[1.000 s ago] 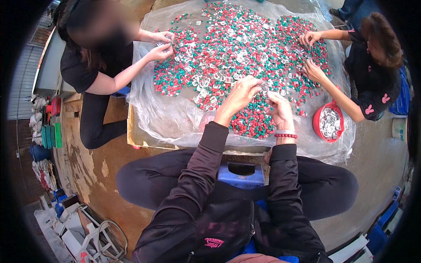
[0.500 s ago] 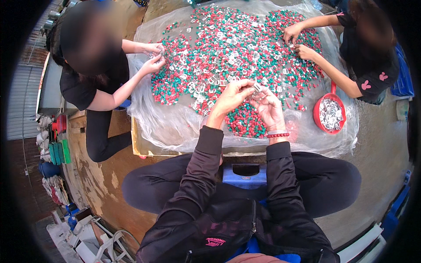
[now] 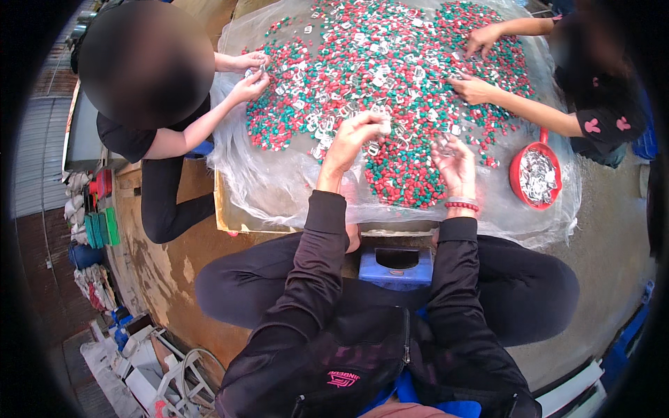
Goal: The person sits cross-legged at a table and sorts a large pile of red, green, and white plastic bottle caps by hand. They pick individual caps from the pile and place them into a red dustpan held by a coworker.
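Observation:
My left hand (image 3: 352, 141) is raised over the heap, thumb and fingers pinched on a small whitish buckle-like piece (image 3: 385, 125). To its right, my right hand (image 3: 456, 167) is held with curled fingers, slightly blurred. Something pale shows at its fingertips, too small to make out. Beneath both hands spreads a heap of small red and green pieces (image 3: 404, 177). Scattered through it are many white and clear buckle-like frames (image 3: 324, 129). My hands are apart from each other.
Clear plastic sheeting (image 3: 251, 202) covers the low table. A red pan (image 3: 515, 177) of pale frames stands at the right. One person's hands (image 3: 251, 83) work at the left, another's (image 3: 475, 89) at the right. A blue stool (image 3: 395, 274) sits between my legs.
My hands have separated, the left moving left and the right moving right. The right-hand person's hands have also parted, one reaching into the pieces. The view has shifted slightly.

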A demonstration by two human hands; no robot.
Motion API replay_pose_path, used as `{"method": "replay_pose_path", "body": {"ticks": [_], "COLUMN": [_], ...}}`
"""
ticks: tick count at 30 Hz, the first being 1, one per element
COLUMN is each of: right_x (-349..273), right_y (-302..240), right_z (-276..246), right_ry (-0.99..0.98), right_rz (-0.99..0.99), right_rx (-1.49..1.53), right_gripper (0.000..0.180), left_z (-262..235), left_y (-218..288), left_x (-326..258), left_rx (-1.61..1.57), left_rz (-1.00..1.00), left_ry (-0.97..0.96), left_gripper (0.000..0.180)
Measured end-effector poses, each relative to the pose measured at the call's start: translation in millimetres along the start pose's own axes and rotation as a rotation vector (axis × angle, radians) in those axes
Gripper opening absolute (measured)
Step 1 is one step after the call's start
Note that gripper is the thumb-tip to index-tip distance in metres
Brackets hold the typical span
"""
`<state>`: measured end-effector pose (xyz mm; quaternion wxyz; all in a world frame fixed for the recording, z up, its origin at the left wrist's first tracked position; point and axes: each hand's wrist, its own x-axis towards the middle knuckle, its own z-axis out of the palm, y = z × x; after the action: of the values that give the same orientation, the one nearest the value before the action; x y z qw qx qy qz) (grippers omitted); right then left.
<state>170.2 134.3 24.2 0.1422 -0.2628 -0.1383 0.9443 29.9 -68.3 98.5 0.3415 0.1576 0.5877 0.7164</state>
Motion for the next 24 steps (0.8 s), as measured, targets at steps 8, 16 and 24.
{"method": "replay_pose_path", "body": {"ticks": [8, 16, 24], "right_x": [55.9, 79.9, 51.2], "right_y": [30.8, 92.3, 46.7], "right_z": [-10.7, -21.4, -21.7], "right_ry": [0.241, 0.132, 0.011], "right_rz": [-0.048, -0.371, 0.137], "right_rx": [-1.130, -2.148, -0.413], "right_gripper": [0.022, 0.024, 0.007], "left_z": [-62.7, -43.5, -55.2], "left_y": [-74.6, -150.3, -98.9], "left_x": [13.9, 18.5, 26.1], "left_rx": [-0.216, 1.400, -0.410], "left_rz": [-0.409, 0.031, -0.060], "left_ry": [0.154, 0.246, 0.169], "left_gripper": [0.029, 0.035, 0.008]}}
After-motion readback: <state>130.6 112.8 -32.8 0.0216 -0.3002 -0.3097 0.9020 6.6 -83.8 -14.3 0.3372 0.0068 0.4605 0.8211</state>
